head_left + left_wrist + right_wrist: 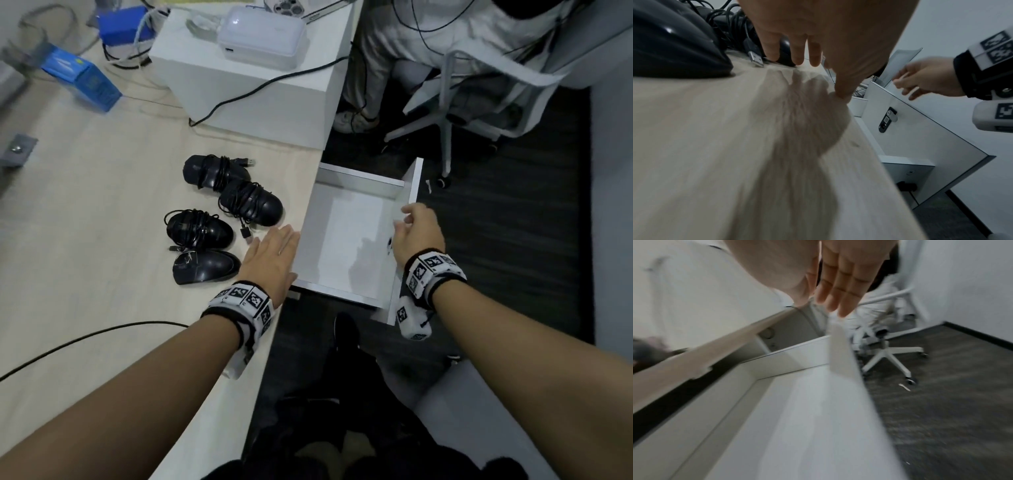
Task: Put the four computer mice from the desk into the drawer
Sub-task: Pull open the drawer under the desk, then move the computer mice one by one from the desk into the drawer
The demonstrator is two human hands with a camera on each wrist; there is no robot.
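Note:
Several black computer mice lie grouped on the light wood desk, most with cords wound round them. The nearest mouse sits just left of my left hand, which hovers flat and empty over the desk edge. Another mouse lies just beyond its fingertips. The white drawer stands pulled out to the right of the desk, with nothing in it. My right hand is above the drawer's front panel, fingers straight, holding nothing.
A white box carrying a white device stands at the desk's back, with a black cable trailing down it. Blue boxes sit far left. A seated person and a white office chair occupy the dark carpet beyond the drawer.

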